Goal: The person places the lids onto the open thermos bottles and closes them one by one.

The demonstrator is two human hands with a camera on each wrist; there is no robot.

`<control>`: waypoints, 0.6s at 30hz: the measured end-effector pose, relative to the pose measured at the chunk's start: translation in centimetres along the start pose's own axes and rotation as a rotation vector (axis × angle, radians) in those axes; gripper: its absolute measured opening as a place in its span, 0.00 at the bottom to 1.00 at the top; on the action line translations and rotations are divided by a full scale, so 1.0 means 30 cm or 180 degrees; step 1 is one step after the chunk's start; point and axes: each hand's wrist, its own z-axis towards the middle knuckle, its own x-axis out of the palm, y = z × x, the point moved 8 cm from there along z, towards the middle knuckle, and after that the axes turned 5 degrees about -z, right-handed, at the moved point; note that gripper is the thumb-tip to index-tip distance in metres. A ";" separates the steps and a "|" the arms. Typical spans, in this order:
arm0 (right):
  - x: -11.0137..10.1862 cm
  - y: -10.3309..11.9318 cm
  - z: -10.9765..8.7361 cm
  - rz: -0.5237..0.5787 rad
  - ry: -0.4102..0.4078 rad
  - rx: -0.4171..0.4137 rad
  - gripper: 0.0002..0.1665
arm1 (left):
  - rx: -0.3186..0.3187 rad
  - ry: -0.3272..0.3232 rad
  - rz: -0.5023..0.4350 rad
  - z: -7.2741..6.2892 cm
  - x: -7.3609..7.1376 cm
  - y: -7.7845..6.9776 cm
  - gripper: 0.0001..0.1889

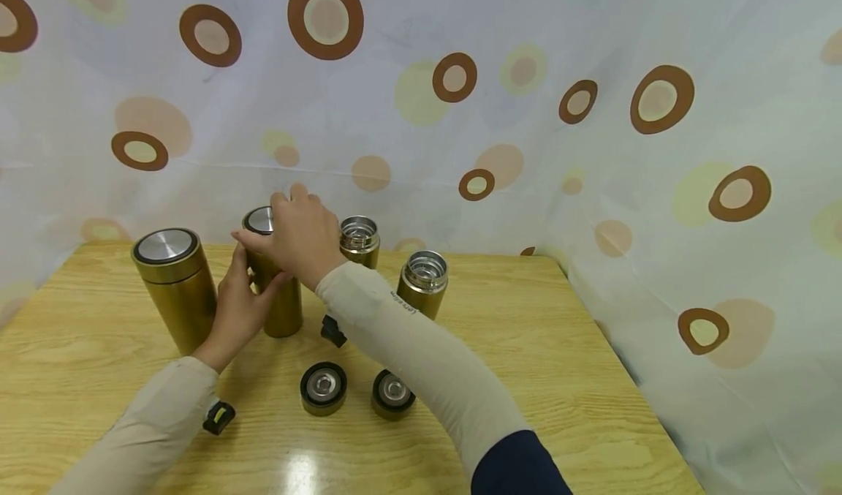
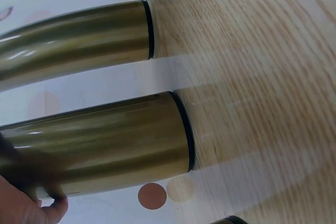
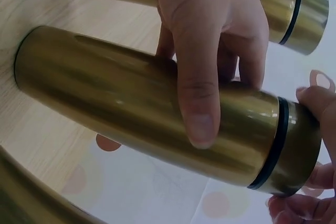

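Observation:
A gold thermos flask (image 1: 284, 312) with a steel-topped lid (image 1: 258, 219) stands upright toward the back left of the table. My left hand (image 1: 240, 308) grips its body, thumb and fingers on opposite sides, as the right wrist view also shows. From above, my right hand (image 1: 302, 235) holds the lid; its fingers (image 3: 317, 100) reach round the lid (image 3: 299, 150) at the flask's end. A dark ring shows between lid and body. In the left wrist view, only the fingertips of the left hand (image 2: 26, 205) appear against the gold flask (image 2: 121, 140).
Left of the hands stands another lidded gold flask (image 1: 180, 297). Two lidless flasks, one behind (image 1: 359, 237) and one nearer (image 1: 424, 283), stand to the right, partly hidden by my arm. Two upturned lids, one left (image 1: 323, 387) and one right (image 1: 392, 394), lie in front. A patterned curtain (image 1: 421, 151) hangs behind.

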 end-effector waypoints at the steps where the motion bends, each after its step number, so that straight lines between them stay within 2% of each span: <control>1: 0.001 0.002 -0.001 -0.0048 0.0025 0.0011 0.37 | 0.0020 -0.0018 0.0004 0.001 -0.002 -0.001 0.38; 4: 0.001 0.010 -0.008 -0.0179 0.0158 -0.0030 0.40 | 0.0034 -0.0057 0.0031 0.002 -0.006 -0.001 0.37; 6: 0.003 0.013 -0.013 -0.0219 0.0383 -0.0148 0.42 | 0.0030 -0.0056 0.0052 0.001 -0.005 0.000 0.36; 11: 0.020 0.012 -0.031 0.0029 0.1372 -0.0706 0.46 | 0.0070 -0.0010 -0.0008 -0.001 0.001 -0.004 0.39; 13: 0.018 0.011 -0.032 0.0159 0.1647 -0.0956 0.45 | 0.0072 -0.0005 -0.0041 0.000 0.002 -0.004 0.39; 15: 0.008 0.012 -0.026 0.0231 0.1780 -0.1190 0.44 | 0.0067 -0.0017 -0.0058 0.002 0.002 -0.002 0.39; 18: -0.007 0.019 -0.012 0.0231 0.1849 -0.1477 0.45 | 0.0024 -0.0033 -0.0095 0.005 0.002 0.004 0.40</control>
